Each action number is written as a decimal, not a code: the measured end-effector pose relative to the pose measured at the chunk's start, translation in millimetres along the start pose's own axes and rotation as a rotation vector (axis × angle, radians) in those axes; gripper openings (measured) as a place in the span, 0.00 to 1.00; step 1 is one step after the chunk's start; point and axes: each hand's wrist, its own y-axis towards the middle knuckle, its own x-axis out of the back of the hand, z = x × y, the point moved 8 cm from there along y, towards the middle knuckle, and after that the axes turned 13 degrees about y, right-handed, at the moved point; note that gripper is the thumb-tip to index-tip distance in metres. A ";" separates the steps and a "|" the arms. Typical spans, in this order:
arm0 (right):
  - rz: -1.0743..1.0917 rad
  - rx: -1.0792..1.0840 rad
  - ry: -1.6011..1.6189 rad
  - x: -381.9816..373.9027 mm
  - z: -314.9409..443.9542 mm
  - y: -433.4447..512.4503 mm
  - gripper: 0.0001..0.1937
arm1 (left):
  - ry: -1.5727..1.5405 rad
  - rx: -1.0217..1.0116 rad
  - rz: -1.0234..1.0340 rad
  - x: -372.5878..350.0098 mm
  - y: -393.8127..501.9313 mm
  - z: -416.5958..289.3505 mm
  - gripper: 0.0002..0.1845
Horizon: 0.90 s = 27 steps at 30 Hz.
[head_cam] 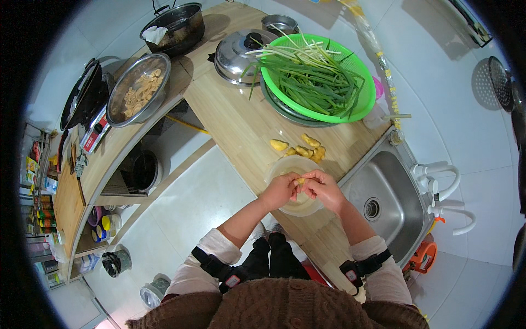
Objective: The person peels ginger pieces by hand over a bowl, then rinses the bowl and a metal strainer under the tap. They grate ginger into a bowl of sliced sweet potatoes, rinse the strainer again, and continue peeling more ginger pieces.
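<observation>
Both my hands meet over a pale plastic bowl (pixel 302 209) near the counter's edge, pinching a small yellow piece of ginger (pixel 301 181) between their fingertips. My left hand (pixel 281 190) has it from the left, my right hand (pixel 322 188) from the right. Cloudy liquid seems to stand in the bowl, partly hidden by my hands. Just beyond the bowl's rim lie several knobs of ginger (pixel 304 151) on the wood-look counter (pixel 230 119).
A green basket of scallions or garlic greens (pixel 370 98) stands farther back, beside a steel lid (pixel 234 53). At right is a steel sink (pixel 382 181) with white taps (pixel 448 181). A metal bowl of sliced food (pixel 164 78) rests on the left counter near a blackened pot (pixel 193 28).
</observation>
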 end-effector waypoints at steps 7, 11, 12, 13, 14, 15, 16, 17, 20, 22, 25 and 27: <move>0.026 0.084 -0.060 -4.1 9.4 -2.2 0.07 | 0.128 -0.095 -0.013 7.5 -4.3 -14.8 0.11; 0.025 0.056 -0.016 -4.4 8.8 -2.1 0.07 | 0.130 -0.077 -0.006 10.0 -8.0 -17.4 0.11; 0.033 0.060 0.002 -4.9 9.2 -2.2 0.06 | 0.092 -0.056 0.008 9.7 -8.3 -15.8 0.11; 0.012 0.046 0.003 -3.3 8.1 -2.1 0.06 | 0.100 -0.073 0.012 9.7 -8.5 -17.1 0.11; 0.041 0.064 0.021 -6.0 9.2 -2.3 0.06 | 0.083 -0.074 0.021 9.5 -8.4 -16.8 0.11; 0.042 0.064 0.023 -6.4 8.9 -2.3 0.06 | 0.038 -0.064 0.043 8.1 -8.2 -15.5 0.11; 0.002 0.034 0.007 -3.5 6.1 -2.1 0.06 | 0.065 -0.079 0.038 8.7 -7.9 -16.0 0.11; 0.040 0.063 0.001 -6.6 8.1 -2.2 0.06 | 0.064 -0.082 0.046 8.3 -7.5 -15.5 0.11; 0.034 0.057 -0.034 -5.0 5.7 -2.1 0.06 | 0.068 -0.080 0.064 6.2 -7.2 -13.0 0.11; 0.064 0.068 0.000 -4.4 4.3 -1.8 0.06 | 0.022 -0.070 0.076 4.8 -7.1 -10.7 0.11; -0.011 0.020 0.084 7.4 -6.6 1.7 0.06 | -0.042 -0.011 0.093 2.1 -6.2 -4.6 0.11; -0.084 0.024 -0.133 11.5 -16.9 7.9 0.06 | -0.014 0.102 0.099 0.1 -4.4 4.2 0.09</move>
